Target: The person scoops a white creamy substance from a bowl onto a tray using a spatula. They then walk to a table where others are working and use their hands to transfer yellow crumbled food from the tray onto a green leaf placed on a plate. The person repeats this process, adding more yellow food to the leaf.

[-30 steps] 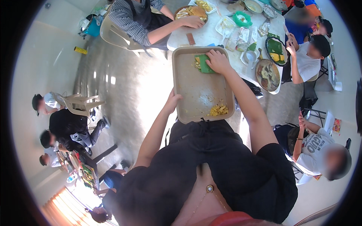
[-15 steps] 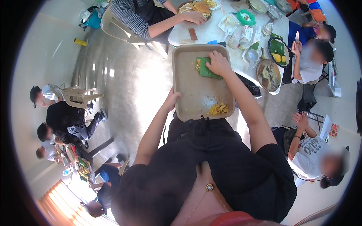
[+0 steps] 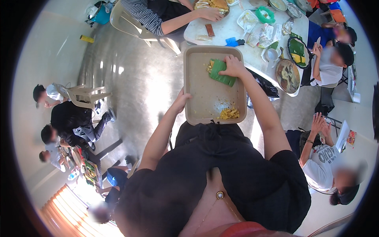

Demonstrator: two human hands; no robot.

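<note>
On my lap rests a shallow beige rectangular tray (image 3: 202, 96). My left hand (image 3: 182, 101) grips its left rim, thumb over the edge. Inside, near the far right corner, my right hand (image 3: 234, 66) is closed on a green piece of leaf (image 3: 222, 74), which lies tilted against the tray floor. Yellow food bits (image 3: 208, 68) gather along the leaf's left edge. A larger pile of yellow crumbs (image 3: 229, 113) sits in the near right corner, beside a pale smear (image 3: 222, 106) and scattered specks.
Ahead stands a white table (image 3: 201, 29) with a green bowl (image 3: 265, 15), containers and a leaf-lined dish (image 3: 299, 52). Across it a person in striped sleeves (image 3: 144, 15) reaches to a plate. Other people sit at right and left. A plastic chair (image 3: 130, 21) stands ahead left.
The leaf has turned from lying level to slanting down to the right, and my right hand has shifted slightly rightward with it. My left hand stays on the rim. The surroundings shift right in view.
</note>
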